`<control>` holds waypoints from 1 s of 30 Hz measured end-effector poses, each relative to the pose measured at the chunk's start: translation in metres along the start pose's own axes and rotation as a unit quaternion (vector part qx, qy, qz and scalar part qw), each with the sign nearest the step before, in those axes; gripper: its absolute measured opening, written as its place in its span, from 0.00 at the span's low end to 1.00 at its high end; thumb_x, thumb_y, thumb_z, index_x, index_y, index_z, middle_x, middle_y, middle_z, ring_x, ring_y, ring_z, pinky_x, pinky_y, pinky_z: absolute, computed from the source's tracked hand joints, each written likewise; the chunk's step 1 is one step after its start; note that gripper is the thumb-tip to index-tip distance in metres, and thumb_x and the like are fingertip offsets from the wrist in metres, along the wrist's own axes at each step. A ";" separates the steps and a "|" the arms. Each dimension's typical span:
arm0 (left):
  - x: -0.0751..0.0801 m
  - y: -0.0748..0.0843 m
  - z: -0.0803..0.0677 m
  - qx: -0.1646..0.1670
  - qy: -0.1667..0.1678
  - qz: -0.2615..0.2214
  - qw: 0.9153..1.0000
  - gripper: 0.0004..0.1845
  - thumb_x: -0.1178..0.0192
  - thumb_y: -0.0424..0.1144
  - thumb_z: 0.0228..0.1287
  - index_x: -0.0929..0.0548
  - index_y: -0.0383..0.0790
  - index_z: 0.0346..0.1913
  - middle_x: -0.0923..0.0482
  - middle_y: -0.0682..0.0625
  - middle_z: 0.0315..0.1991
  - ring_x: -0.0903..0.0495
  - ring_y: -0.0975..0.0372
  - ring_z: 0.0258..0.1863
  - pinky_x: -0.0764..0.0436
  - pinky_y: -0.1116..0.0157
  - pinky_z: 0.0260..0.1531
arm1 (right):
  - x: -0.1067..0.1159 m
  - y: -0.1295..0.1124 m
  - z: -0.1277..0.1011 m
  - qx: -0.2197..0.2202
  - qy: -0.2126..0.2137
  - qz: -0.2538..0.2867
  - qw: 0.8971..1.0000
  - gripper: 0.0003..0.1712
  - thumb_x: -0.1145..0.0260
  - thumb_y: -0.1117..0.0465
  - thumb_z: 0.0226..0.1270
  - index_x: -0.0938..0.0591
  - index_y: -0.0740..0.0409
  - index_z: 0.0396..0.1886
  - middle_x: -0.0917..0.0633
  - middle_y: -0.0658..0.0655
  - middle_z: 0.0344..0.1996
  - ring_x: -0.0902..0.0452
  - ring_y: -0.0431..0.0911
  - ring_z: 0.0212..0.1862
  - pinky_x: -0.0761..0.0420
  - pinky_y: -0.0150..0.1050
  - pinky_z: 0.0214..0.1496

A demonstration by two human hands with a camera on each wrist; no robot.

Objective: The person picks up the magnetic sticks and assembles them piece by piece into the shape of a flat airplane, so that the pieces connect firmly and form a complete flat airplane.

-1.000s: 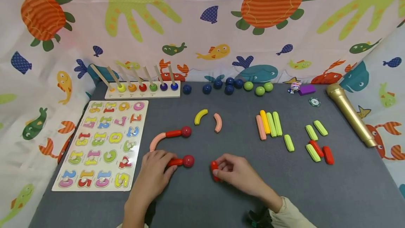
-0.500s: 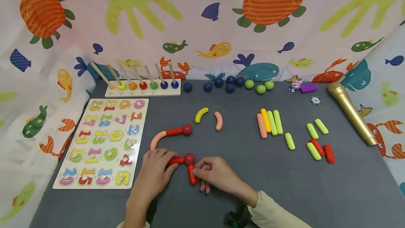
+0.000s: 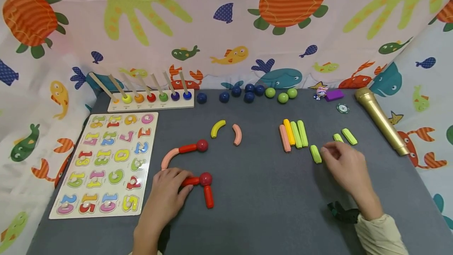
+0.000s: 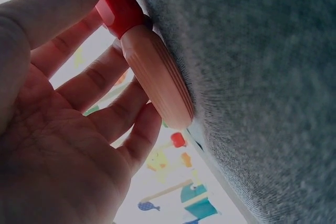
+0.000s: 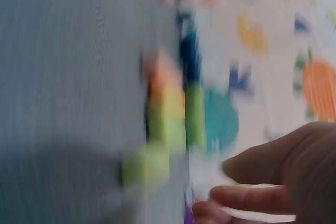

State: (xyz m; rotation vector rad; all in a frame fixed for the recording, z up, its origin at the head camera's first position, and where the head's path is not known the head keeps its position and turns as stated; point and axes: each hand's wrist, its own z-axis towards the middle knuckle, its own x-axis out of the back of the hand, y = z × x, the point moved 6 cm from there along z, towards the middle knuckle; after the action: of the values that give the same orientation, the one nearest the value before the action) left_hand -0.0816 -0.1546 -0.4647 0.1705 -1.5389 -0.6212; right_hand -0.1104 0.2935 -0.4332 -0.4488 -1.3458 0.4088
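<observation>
My left hand (image 3: 165,194) rests on the table, pinching a red magnetic rod (image 4: 122,6) between thumb and fingers. A pink curved rod (image 4: 157,77) joins that rod's end. Its other end meets a red ball (image 3: 205,178), from which a second red rod (image 3: 209,197) points toward me. Further up, the pink curve (image 3: 168,157) leads to another red rod (image 3: 187,148) and red ball (image 3: 202,145). My right hand (image 3: 348,168) hovers at the right with loosely bent fingers and nothing visible between them, beside a short green rod (image 3: 315,154). It hides some of the rods there.
A number puzzle board (image 3: 148,160) lies left, with a peg stacker (image 3: 152,107) behind it. Blue balls (image 3: 224,97) and green balls (image 3: 282,98) line the back. Longer rods (image 3: 295,133) lie centre right; a gold microphone (image 3: 382,121) is far right. Yellow (image 3: 218,128) and pink (image 3: 237,134) curved rods lie mid-table.
My right hand brought a red rod to the lower red ball, let it go there, then moved far right to the short rods. My left hand stayed in place.
</observation>
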 end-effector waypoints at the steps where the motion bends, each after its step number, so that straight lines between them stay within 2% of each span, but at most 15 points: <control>1: 0.001 0.000 -0.001 -0.001 0.000 0.002 1.000 0.14 0.21 0.34 0.63 0.11 0.45 0.50 0.17 0.49 0.45 0.22 0.48 0.52 0.34 0.38 0.66 | 0.007 0.012 0.001 -0.007 0.014 -0.034 0.999 0.11 0.30 0.63 0.74 0.13 0.68 0.46 0.14 0.61 0.33 0.22 0.51 0.33 0.26 0.45 0.32; 3: 0.003 0.001 -0.001 0.000 -0.002 0.006 1.000 0.14 0.21 0.34 0.63 0.11 0.45 0.50 0.18 0.49 0.45 0.22 0.49 0.52 0.33 0.38 0.66 | 0.013 0.033 0.003 -0.022 0.013 -0.069 0.997 0.12 0.30 0.63 0.73 0.14 0.72 0.44 0.16 0.65 0.34 0.23 0.56 0.34 0.28 0.49 0.33; 7: 0.007 0.004 0.000 -0.001 -0.014 0.011 1.000 0.13 0.22 0.33 0.63 0.11 0.45 0.48 0.18 0.50 0.44 0.22 0.49 0.52 0.31 0.39 0.63 | 0.012 0.060 0.008 -0.040 -0.012 -0.085 0.995 0.14 0.31 0.63 0.73 0.15 0.75 0.42 0.18 0.69 0.35 0.23 0.60 0.36 0.28 0.52 0.34; 11: 0.008 0.006 0.003 -0.002 -0.041 0.016 0.999 0.12 0.22 0.34 0.64 0.12 0.45 0.48 0.18 0.50 0.42 0.22 0.50 0.51 0.28 0.39 0.61 | 0.010 0.070 0.012 -0.043 -0.040 -0.082 0.995 0.13 0.32 0.63 0.73 0.14 0.74 0.41 0.16 0.68 0.34 0.22 0.59 0.34 0.27 0.50 0.32; 16: 0.009 0.006 0.003 0.008 -0.069 0.014 0.997 0.13 0.23 0.35 0.65 0.12 0.46 0.49 0.19 0.51 0.42 0.21 0.52 0.50 0.27 0.40 0.60 | 0.014 0.070 0.016 -0.039 -0.072 -0.088 0.993 0.14 0.32 0.63 0.74 0.15 0.75 0.38 0.16 0.63 0.28 0.24 0.54 0.29 0.29 0.46 0.29; 20: 0.012 0.004 0.005 0.013 -0.083 -0.003 0.996 0.12 0.24 0.35 0.66 0.11 0.46 0.51 0.17 0.52 0.43 0.21 0.54 0.50 0.27 0.41 0.60 | 0.025 0.056 0.022 -0.033 -0.049 -0.087 0.994 0.13 0.32 0.65 0.75 0.17 0.75 0.37 0.18 0.65 0.27 0.25 0.55 0.28 0.31 0.47 0.27; 23: 0.017 0.004 0.012 0.016 -0.086 -0.016 0.996 0.12 0.26 0.34 0.68 0.11 0.43 0.52 0.16 0.51 0.44 0.19 0.55 0.48 0.24 0.42 0.58 | 0.029 0.033 0.034 -0.019 -0.025 -0.064 0.997 0.13 0.34 0.64 0.78 0.17 0.74 0.41 0.17 0.65 0.29 0.23 0.56 0.30 0.29 0.48 0.30; 25: 0.020 0.003 0.019 0.019 -0.079 -0.027 0.996 0.12 0.27 0.34 0.70 0.12 0.41 0.54 0.14 0.50 0.47 0.18 0.55 0.48 0.22 0.44 0.57 | 0.023 0.012 0.043 -0.003 -0.022 -0.041 0.999 0.13 0.36 0.63 0.80 0.16 0.73 0.45 0.15 0.64 0.31 0.22 0.55 0.33 0.28 0.48 0.33; 28: 0.022 0.004 0.033 0.022 -0.062 -0.039 0.997 0.13 0.30 0.33 0.72 0.13 0.38 0.56 0.14 0.47 0.50 0.18 0.54 0.50 0.20 0.45 0.58 | 0.006 -0.021 0.057 0.016 -0.048 0.006 0.999 0.15 0.38 0.61 0.83 0.15 0.71 0.53 0.14 0.63 0.36 0.21 0.54 0.36 0.24 0.48 0.37; 30: 0.020 0.005 0.044 0.026 -0.058 -0.056 0.996 0.14 0.31 0.34 0.74 0.14 0.37 0.59 0.15 0.47 0.47 0.18 0.54 0.47 0.18 0.49 0.54 | -0.010 -0.042 0.064 0.024 -0.074 0.042 0.996 0.17 0.40 0.60 0.84 0.15 0.69 0.57 0.13 0.63 0.39 0.21 0.54 0.37 0.23 0.47 0.37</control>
State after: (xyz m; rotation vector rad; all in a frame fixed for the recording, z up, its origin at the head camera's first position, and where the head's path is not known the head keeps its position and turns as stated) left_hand -0.1241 -0.1476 -0.4418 0.2660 -1.6665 -0.6905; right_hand -0.1743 0.2579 -0.4085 -0.4427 -1.4600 0.5520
